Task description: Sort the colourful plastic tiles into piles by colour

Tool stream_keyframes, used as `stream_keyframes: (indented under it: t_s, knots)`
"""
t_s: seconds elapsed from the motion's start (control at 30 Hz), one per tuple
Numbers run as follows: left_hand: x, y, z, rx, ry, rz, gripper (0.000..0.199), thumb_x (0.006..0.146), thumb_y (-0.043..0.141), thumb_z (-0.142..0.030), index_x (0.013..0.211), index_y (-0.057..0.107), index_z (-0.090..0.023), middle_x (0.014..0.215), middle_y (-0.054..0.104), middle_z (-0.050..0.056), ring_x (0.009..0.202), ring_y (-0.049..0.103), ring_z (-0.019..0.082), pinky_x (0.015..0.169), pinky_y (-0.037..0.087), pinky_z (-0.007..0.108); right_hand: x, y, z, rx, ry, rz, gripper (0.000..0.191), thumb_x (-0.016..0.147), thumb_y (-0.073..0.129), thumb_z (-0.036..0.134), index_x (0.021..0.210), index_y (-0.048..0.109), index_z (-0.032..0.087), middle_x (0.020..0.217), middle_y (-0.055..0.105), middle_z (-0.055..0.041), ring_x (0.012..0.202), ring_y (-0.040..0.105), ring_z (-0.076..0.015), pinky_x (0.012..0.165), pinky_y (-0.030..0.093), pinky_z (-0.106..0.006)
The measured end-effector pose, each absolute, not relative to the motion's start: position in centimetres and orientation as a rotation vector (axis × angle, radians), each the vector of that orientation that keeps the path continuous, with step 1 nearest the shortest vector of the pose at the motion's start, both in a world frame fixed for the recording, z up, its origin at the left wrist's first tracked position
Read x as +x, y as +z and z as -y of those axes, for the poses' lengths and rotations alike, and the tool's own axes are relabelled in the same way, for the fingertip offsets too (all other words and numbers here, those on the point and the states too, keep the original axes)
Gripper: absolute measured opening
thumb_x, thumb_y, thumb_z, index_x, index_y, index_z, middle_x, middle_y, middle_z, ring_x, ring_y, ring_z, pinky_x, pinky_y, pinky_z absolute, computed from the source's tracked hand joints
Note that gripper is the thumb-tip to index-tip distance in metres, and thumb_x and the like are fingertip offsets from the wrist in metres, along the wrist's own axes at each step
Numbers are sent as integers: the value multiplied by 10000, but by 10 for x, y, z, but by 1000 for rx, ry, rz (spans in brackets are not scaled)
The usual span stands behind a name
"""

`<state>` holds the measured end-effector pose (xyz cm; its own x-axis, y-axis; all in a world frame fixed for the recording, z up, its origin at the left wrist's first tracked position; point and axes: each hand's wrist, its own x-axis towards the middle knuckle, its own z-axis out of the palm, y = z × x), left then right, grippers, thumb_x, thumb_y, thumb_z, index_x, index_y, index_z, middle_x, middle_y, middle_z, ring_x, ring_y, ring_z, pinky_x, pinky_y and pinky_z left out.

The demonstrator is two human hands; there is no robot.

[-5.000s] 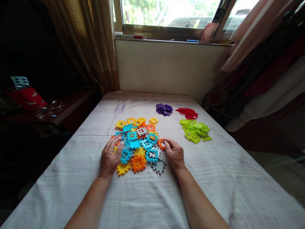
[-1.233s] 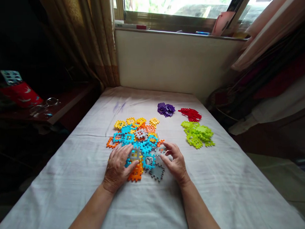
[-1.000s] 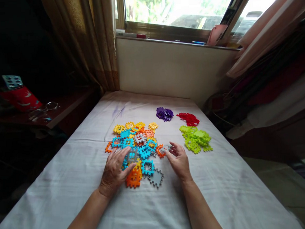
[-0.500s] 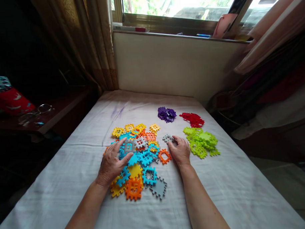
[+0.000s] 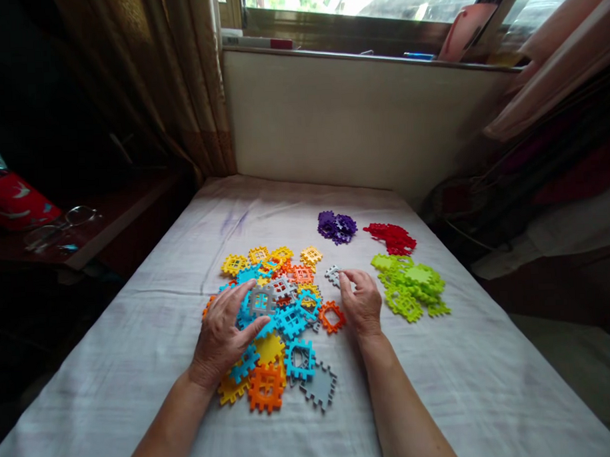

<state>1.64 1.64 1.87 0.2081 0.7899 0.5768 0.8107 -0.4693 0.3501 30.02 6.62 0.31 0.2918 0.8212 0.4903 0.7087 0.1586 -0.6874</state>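
My left hand (image 5: 223,328) rests over the left side of a mixed pile of plastic interlocking tiles, thumb and fingers spread apart. Within its reach lie a grey window tile (image 5: 261,300) and blue tiles (image 5: 290,320). Right of the pile, my right hand (image 5: 361,300) has its fingers bent and pinched at a grey interlocking tile (image 5: 332,275), which they partly cover. An orange frame tile (image 5: 332,317) lies just left of that hand. Toward me are an orange window tile (image 5: 266,388), a yellow tile (image 5: 269,348) and a solid grey tile (image 5: 320,386).
Separate heaps of purple tiles (image 5: 337,227), red tiles (image 5: 393,238) and green tiles (image 5: 412,285) lie at the right on the white sheet (image 5: 140,367). Eyeglasses (image 5: 59,224) and a red patterned item (image 5: 16,198) sit on a dark side table. A curtain (image 5: 200,92) hangs at the left.
My right hand's fingers have curled in more over the grey tile. My left hand stays over the pile almost unmoved. The view has shifted slightly.
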Motion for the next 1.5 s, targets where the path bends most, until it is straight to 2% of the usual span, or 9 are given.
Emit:
stream_keyframes:
  t_s: [0.07,0.23,0.4,0.53,0.77,1.0,1.27,1.4,1.5]
  knots:
    - [22,23,-15,-2420,-1113,1527,618,905,593,-501,1447,418,-261,1306,660,96,1201,617,256,1063,467,440,282,20,-60,-1431,373,1483,292,907,527,417,864,731,213,849,732,-60,782,643,-189,747,503,-310]
    - [36,22,-10,-2448,-1069,1399,718,903,608,-466,1517,300,-258,1296,665,105,1199,619,257,1073,458,459,233,43,-38,-1214,922,1634,316,851,633,376,1125,706,236,817,734,-1,686,641,-133,652,503,-247]
    - [35,25,-11,-2478,-1092,1363,765,912,594,-461,1549,237,-230,1390,594,135,1310,543,259,1091,452,431,230,36,-39,-1181,1017,1570,251,835,614,346,1003,741,210,771,719,-5,661,619,-129,625,500,-241]
    - [-4,20,-28,-2273,-1199,1536,679,935,543,-466,1522,312,-212,1489,483,161,1384,462,284,1110,431,446,274,25,-60,-1326,858,1290,380,789,633,465,1021,724,178,786,718,-39,674,626,-156,654,513,-280]
    - [-70,-9,-50,-1678,-1297,2241,525,913,497,-467,1336,560,-162,1309,631,167,1221,599,303,1037,487,456,333,-16,-82,-1656,562,1071,522,713,607,549,1042,712,157,861,720,-78,674,633,-190,684,521,-337]
    - [-67,-11,-51,-1635,-1302,2416,482,870,559,-444,1297,609,-227,1287,663,107,1196,618,290,1013,500,439,328,-24,-79,-1705,23,1467,423,805,610,464,1105,705,180,1222,647,-155,1129,574,-289,979,449,-460]
    - [-65,-9,-53,-1696,-1303,2382,414,857,567,-394,1234,639,-237,1198,693,96,1126,643,270,985,509,421,314,-26,-80,-1806,-75,1658,282,853,582,276,1100,706,220,1241,640,-129,1185,533,-291,994,416,-463]
    - [-63,-4,-54,-1706,-1288,2446,467,851,540,-409,1250,632,-184,1230,678,134,1145,635,288,985,503,431,308,-16,-61,-1670,-66,1693,389,900,565,418,1211,656,205,1315,606,-148,1240,517,-298,1040,409,-488]
    - [-62,-3,-55,-1702,-1288,2466,464,848,542,-406,1242,634,-180,1211,682,139,1134,636,291,979,502,437,304,-8,-21,-1423,61,2000,659,854,603,618,1379,551,223,1470,492,-156,1346,453,-310,1082,396,-493]
